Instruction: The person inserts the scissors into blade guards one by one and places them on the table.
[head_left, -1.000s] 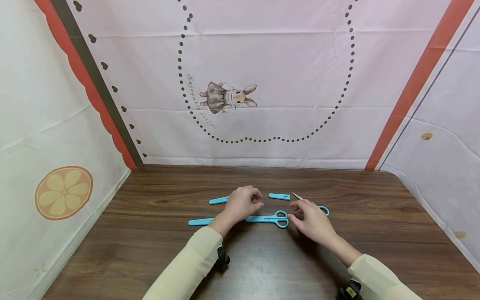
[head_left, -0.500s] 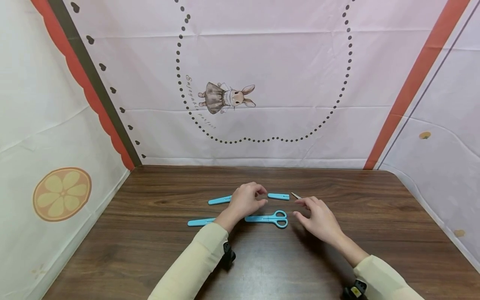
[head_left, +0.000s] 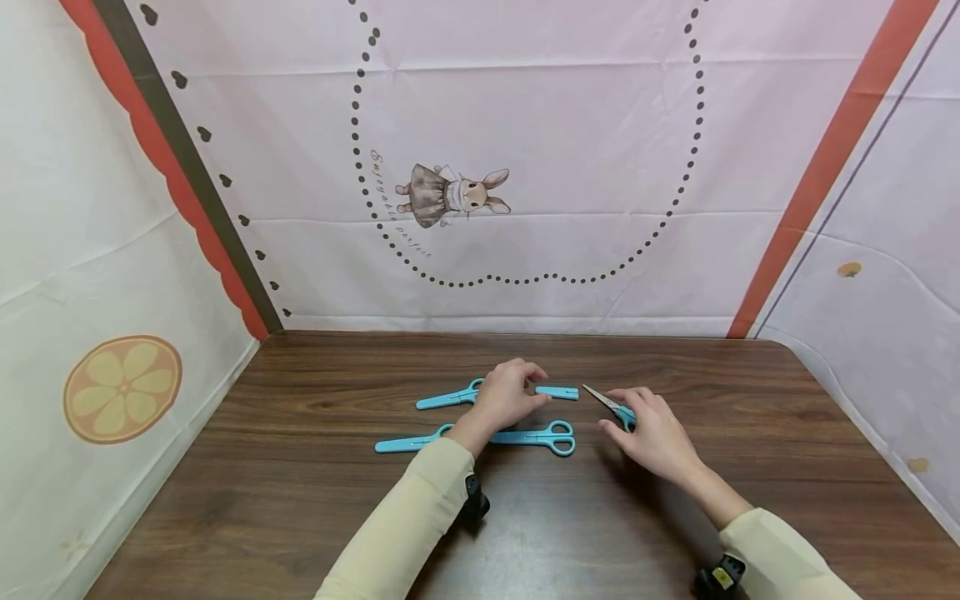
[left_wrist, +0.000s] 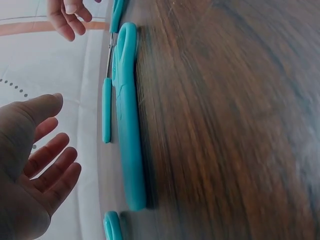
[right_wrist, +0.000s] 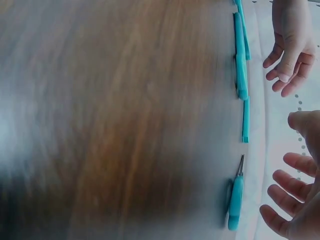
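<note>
My left hand [head_left: 510, 395] hovers with loose, parted fingers at the left end of a light-blue scissor sheath [head_left: 557, 392]. In the left wrist view that hand [left_wrist: 37, 160] is apart from the sheath [left_wrist: 106, 110] and holds nothing. To the right, my right hand [head_left: 651, 429] is over the handles of the uncovered scissors [head_left: 613, 407], whose metal blades point up and left. The right wrist view shows relaxed, spread fingers [right_wrist: 290, 186] beside these scissors [right_wrist: 235, 200], with a gap between. My right hand partly hides the handles in the head view.
Sheathed blue scissors [head_left: 525, 437] lie in front of the left hand. Two more sheathed pairs, the back scissors [head_left: 446, 400] and the front scissors [head_left: 408, 444], lie to the left, partly hidden. The wooden table [head_left: 300, 517] ends at a printed cloth [head_left: 600, 167] behind.
Both hands have moved to the right, the left one also slightly away from me. More of the uncovered scissors and of the two left pairs shows now. The scissors and sheath stay in place.
</note>
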